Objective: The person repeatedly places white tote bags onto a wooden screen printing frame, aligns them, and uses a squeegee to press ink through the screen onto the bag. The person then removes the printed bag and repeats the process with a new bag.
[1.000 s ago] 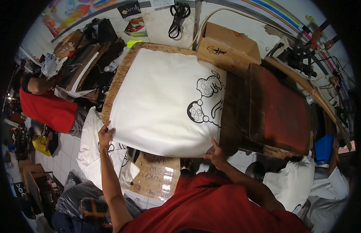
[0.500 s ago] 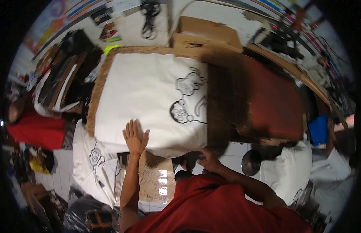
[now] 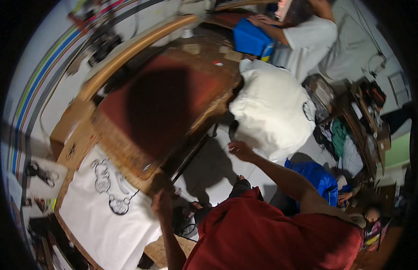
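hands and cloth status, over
Left hand beside printed white cloth, contact unclear. Right hand near white cloth heap, grip unclear. Printed cloth spread, black drawing up. Dark shadow across red panel.

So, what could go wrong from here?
Two risks, as I judge it. The left hand is close to the edge of the printed white cloth; a brush from that arm could crease or shift it. The right hand is near the bulging white cloth bundle, which overhangs floor tiles; a careless tug might drop fabric onto them.
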{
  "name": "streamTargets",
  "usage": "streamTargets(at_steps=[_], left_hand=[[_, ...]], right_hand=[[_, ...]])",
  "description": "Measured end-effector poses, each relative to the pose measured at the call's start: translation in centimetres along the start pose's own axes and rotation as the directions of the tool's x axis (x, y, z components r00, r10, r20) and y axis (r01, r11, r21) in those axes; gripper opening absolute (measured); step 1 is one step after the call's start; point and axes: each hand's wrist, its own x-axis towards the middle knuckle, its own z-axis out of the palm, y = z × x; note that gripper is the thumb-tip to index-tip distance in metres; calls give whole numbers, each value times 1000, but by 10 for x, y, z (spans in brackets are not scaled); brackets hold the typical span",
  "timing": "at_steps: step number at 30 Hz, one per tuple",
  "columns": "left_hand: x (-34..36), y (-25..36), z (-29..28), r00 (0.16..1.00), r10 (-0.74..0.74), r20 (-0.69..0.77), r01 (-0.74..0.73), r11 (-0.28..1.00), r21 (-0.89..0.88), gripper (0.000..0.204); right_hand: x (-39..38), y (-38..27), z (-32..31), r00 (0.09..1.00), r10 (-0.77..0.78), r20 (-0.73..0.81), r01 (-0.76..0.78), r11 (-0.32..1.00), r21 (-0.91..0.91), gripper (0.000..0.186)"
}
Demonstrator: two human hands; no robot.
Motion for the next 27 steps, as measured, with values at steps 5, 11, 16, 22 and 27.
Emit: streamTargets(at_steps=[5, 11, 16, 22, 27], left_hand=[[52, 71, 196, 930, -64, 361, 134, 976, -172, 21], [123, 106, 409, 852, -120, 509, 466, 617, -634, 42], [135, 101, 459, 785, -400, 473, 554, 795, -249, 15], [124, 85, 432, 776, -530, 341, 627, 701, -338, 17], [125, 76, 419, 842, -458, 286, 538, 754, -377, 19]], right_hand=[[-31, 131, -164, 596, 172, -785, 111, 950, 293, 10], [-94, 284, -292, 364, 759, -540, 219, 494, 841, 16], [-125, 329, -297, 412, 749, -518, 45, 551, 833, 10], [-152, 312, -319, 440, 767, -467, 131, 460, 878, 6], [-159, 275, -358, 798, 470, -376, 350, 145, 925, 27]])
